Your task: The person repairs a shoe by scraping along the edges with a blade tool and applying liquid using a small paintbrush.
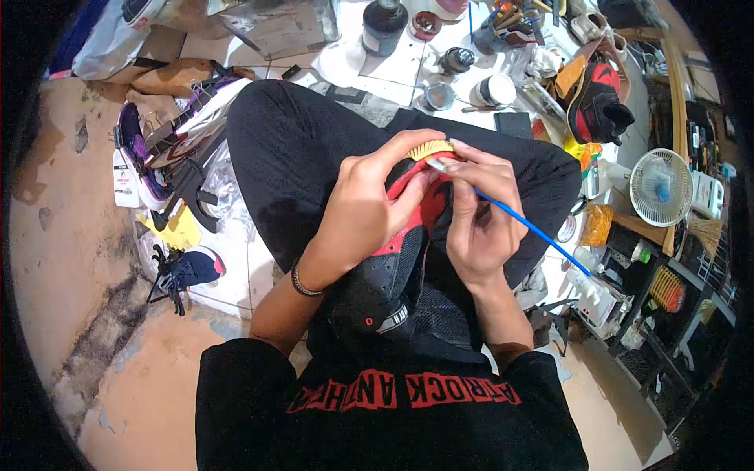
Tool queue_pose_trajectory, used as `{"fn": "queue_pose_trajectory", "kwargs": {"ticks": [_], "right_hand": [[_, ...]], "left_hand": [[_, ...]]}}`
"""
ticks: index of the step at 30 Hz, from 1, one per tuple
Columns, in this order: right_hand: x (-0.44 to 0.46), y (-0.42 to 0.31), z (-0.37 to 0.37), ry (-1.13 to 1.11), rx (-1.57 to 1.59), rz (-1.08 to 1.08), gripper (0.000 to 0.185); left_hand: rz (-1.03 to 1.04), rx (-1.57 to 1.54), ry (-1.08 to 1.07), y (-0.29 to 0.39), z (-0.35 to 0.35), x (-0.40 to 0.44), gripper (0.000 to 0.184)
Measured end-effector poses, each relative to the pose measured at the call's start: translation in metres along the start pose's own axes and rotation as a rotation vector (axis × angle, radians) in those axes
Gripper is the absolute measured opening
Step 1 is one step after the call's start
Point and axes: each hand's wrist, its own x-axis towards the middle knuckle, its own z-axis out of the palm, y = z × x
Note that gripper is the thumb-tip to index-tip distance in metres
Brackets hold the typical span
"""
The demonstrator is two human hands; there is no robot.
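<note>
A black and red sneaker (381, 279) lies in my lap, its toe pointing away from me. My left hand (357, 200) is closed around the front of it, thumb on the red part and fingers over the far edge. A yellowish ridged strip of sole (432, 147) shows at the toe, between my two hands. My right hand (483, 216) pinches a thin tool with a long blue handle (538, 234), which slants down to the right. Its pale tip lies close to the ridged edge; whether it touches cannot be seen.
A matching black and red sneaker (598, 102) stands at upper right. Jars and pots, among them a dark bottle (385, 27) and a white-rimmed jar (496, 90), stand on the white tiles ahead. Purple shoes (137, 149) are at left, a small fan (661, 187) at right.
</note>
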Motion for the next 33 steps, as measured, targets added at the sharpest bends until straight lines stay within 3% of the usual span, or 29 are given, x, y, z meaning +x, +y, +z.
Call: {"fn": "queue_pose_trajectory", "kwargs": {"ticks": [3,7,10,11,14,15,18,20,21,23,29,32,33], "right_hand": [[0.008,-0.003,-0.003,-0.107,-0.079,-0.03,0.011],[0.012,0.006,-0.015,-0.126,-0.073,0.22,0.007],[0.013,0.029,-0.02,0.021,0.333,0.545,0.01],[0.02,0.04,-0.025,0.078,0.36,0.561,0.011],[0.036,0.098,-0.026,0.052,0.211,0.498,0.012],[0.04,0.113,-0.026,-0.135,0.06,0.506,0.011],[0.032,0.163,-0.001,-0.329,-0.147,0.586,0.013],[0.026,0.178,0.012,-0.302,-0.212,0.472,0.014],[0.022,0.183,0.017,-0.281,-0.213,0.391,0.016],[0.016,0.189,0.021,-0.287,-0.212,0.306,0.019],[0.014,0.19,0.025,-0.281,-0.076,0.509,0.016],[0.012,0.193,0.024,-0.277,-0.133,0.411,0.015],[0.014,0.188,0.024,-0.284,-0.127,0.482,0.017]], "left_hand": [[-0.011,0.011,0.011,-0.001,-0.001,0.0,0.039],[-0.079,-0.061,-0.044,-0.01,-0.001,0.003,0.037],[-0.167,-0.119,-0.092,-0.021,-0.007,0.009,0.035],[-0.17,-0.144,-0.092,-0.028,-0.011,0.011,0.034],[-0.297,-0.414,-0.098,-0.058,-0.02,0.015,0.034],[-0.3,-0.409,-0.108,-0.057,-0.022,0.018,0.034],[-0.379,-0.398,-0.126,-0.052,-0.024,0.02,0.035],[-0.481,-0.379,-0.141,-0.055,-0.027,0.024,0.038],[-0.466,-0.475,-0.121,-0.057,-0.025,0.024,0.039],[-0.458,-0.375,-0.133,-0.056,-0.025,0.03,0.04],[-0.528,-0.357,-0.166,-0.053,-0.024,0.044,0.041],[-0.51,-0.342,-0.169,-0.054,-0.024,0.042,0.041],[-0.517,-0.346,-0.166,-0.053,-0.024,0.041,0.041]]}}
